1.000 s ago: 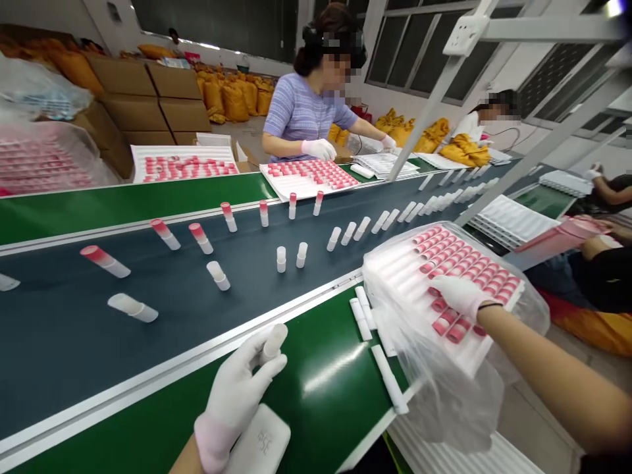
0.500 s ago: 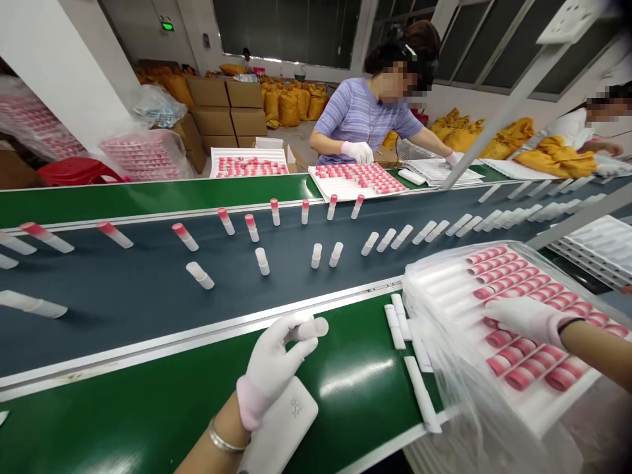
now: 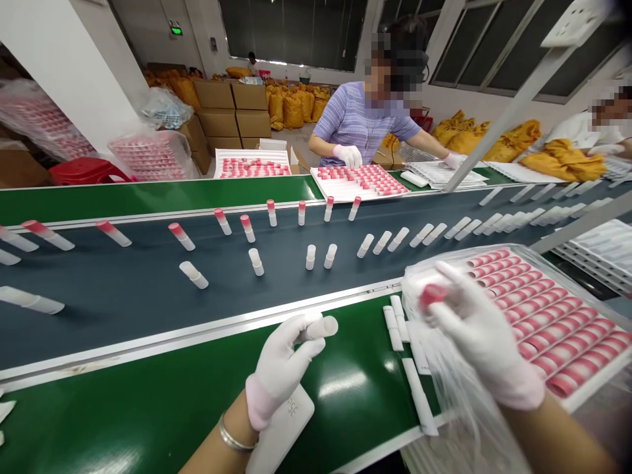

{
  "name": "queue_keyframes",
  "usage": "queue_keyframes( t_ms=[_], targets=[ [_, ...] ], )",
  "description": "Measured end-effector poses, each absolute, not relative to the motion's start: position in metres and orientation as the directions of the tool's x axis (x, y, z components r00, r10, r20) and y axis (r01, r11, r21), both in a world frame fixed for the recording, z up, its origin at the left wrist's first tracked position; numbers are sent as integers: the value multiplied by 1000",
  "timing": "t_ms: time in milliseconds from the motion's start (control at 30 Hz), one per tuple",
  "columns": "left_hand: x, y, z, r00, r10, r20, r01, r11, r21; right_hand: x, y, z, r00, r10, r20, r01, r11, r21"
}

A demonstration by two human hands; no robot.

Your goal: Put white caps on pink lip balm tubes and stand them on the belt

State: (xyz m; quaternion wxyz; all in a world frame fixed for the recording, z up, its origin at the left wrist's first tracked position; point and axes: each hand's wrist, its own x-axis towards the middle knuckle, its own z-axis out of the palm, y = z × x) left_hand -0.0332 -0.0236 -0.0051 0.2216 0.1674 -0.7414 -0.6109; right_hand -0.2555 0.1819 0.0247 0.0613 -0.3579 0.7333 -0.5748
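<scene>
White tube (image 3: 324, 328), nearest to the view: how is it held?

It is pinched in the gloved left hand (image 3: 284, 359), with the fingers curled over its upper side and the thumb set below; its round end is left clear at the fingertips. Beneath that wrist, a white device (image 3: 289, 415) with digits is rested on the green surface (image 3: 355, 411).

And how is it likely to be handled?

As something light and fairly stiff, by judgement. The smooth wall may be found slippery through cloth gloves, and could be dented if squeezed hard. It is best gripped round the middle, with both ends kept free.

What is found farther out?

Loose white pieces (image 3: 419, 395) are laid on the surface, well apart from the left hand. Beyond them, a pink-ended tube (image 3: 432, 295) is gripped between the thumb and fingers of the right hand (image 3: 486, 332); it is blurred, so its full shape cannot be told. Beside that hand, pink-and-white tubes (image 3: 567, 336) are lined up in a bagged tray (image 3: 597, 384).

Past the hands?

Tubes are spaced in rows along a dark belt (image 3: 123, 309). Across it, another tray (image 3: 338, 189) is attended by a co-worker's gloved hand (image 3: 348, 156).
</scene>
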Motion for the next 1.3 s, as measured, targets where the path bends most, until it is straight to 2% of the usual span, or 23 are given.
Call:
queue_keyframes(
  t_ms=[67, 100, 167, 267, 467, 600, 867, 1033, 1133, 1300],
  targets=[
    [-34, -22, -6, -848, -508, 149, 34, 229, 973, -203, 148, 32, -614, -723, 318, -377, -85, -922],
    [-33, -22, -7, -848, -507, 154, 34, 237, 971, -183, 134, 34, -586, -726, 361, -358, -168, -919],
    [-29, -24, -10, -846, -512, 149, 24, 242, 970, -159, 113, 36, -597, -689, 410, -350, -236, -906],
    [-21, -29, -15, -850, -509, 138, 21, 229, 973, -151, 100, 37, -605, -680, 414, -416, -174, -893],
    [-12, -39, -19, -874, -445, 193, 40, 330, 943, -150, 94, 59, -323, -812, 486, -654, -180, -735],
    [-9, -41, -14, -873, -420, 249, 89, 364, 927, -144, 92, 71, -247, -861, 444, -691, -165, -704],
    [-3, -40, -7, -847, -414, 334, 130, 447, 885, -127, 88, 67, -373, -854, 363, -554, -109, -826],
    [-4, -26, -7, -782, -511, 357, 126, 432, 893, -116, 81, 69, -511, -781, 360, -523, -49, -851],
    [-3, -20, -7, -749, -561, 353, 113, 416, 902, -111, 79, 73, -529, -768, 360, -533, -29, -845],
    [-1, -19, -2, -740, -548, 390, 152, 429, 890, -111, 77, 75, -499, -806, 317, -525, -10, -851]
  ],
)
